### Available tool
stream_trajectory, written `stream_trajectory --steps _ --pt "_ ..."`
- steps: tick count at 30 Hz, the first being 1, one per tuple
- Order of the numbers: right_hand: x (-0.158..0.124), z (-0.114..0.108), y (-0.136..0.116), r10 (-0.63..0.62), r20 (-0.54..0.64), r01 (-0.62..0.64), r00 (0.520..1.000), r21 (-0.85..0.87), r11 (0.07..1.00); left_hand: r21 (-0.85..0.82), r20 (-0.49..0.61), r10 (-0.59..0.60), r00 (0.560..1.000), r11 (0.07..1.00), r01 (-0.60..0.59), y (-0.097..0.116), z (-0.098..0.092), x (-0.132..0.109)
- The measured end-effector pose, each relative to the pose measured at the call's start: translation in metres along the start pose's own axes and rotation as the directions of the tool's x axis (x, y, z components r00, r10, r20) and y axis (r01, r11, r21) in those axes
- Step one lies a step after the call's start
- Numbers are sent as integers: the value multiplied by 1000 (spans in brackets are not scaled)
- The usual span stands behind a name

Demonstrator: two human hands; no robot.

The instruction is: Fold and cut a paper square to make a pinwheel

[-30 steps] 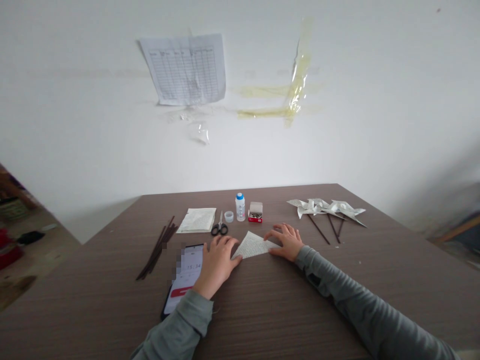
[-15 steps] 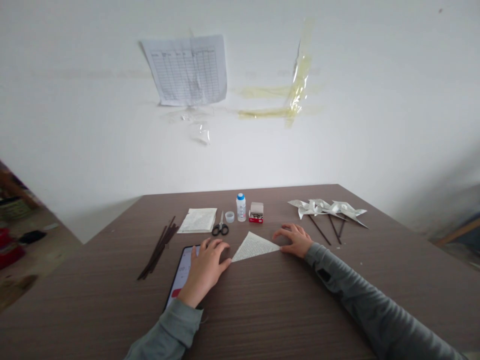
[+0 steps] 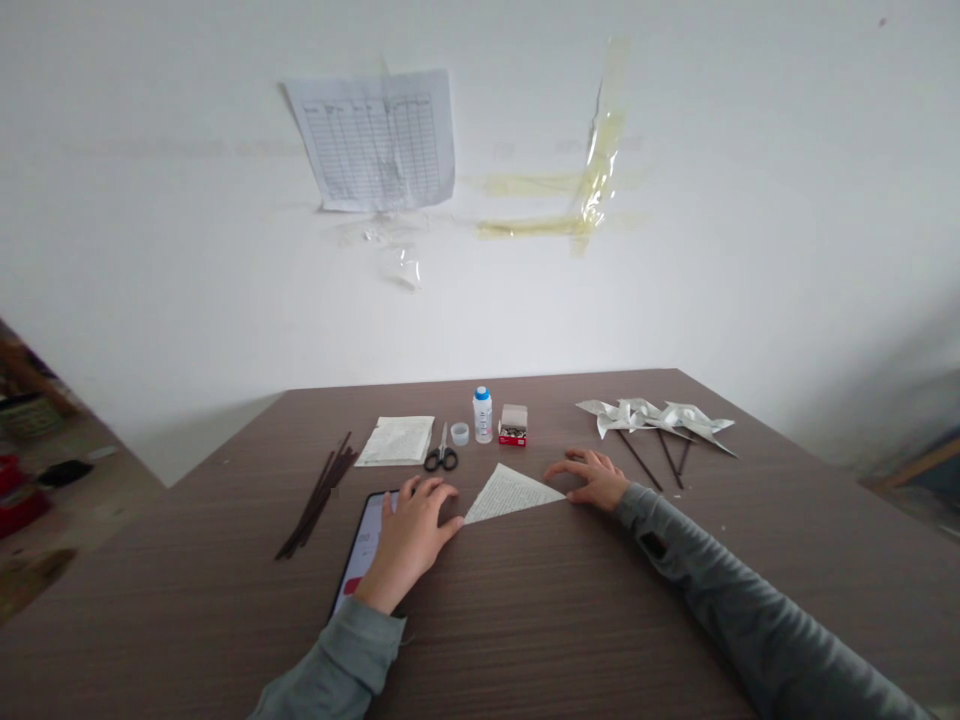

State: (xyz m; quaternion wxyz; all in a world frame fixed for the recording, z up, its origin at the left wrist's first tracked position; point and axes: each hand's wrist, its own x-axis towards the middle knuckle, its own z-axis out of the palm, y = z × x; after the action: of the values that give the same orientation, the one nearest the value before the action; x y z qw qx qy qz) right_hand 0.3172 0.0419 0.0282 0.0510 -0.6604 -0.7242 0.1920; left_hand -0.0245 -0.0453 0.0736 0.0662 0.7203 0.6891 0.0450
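While the left hand [image 3: 409, 545] spreads loosely over the phone [image 3: 366, 535], its thumb beside the left corner of the paper [image 3: 513, 493], the slack-fingered right hand [image 3: 598, 484] is at the right corner; even pressure along the near edge should sharpen the fold.
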Motion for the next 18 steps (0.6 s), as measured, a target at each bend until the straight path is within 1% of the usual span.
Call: stream_trajectory --steps 5,9,14,18 --pt "0 9 2 -30 -49 30 998 11 999 11 -1 -19 1000 1000 19 5 -3 -2" --pt "0 10 -3 -88 -96 90 991 18 996 5 -20 -15 1000 1000 15 9 -4 -2" --pt "-7 8 -15 -193 -126 199 973 43 979 10 -56 2 998 1000 -2 15 -3 4" --pt "-13 11 -30 -202 -170 208 964 13 978 15 -101 21 995 1000 -20 24 0 10"
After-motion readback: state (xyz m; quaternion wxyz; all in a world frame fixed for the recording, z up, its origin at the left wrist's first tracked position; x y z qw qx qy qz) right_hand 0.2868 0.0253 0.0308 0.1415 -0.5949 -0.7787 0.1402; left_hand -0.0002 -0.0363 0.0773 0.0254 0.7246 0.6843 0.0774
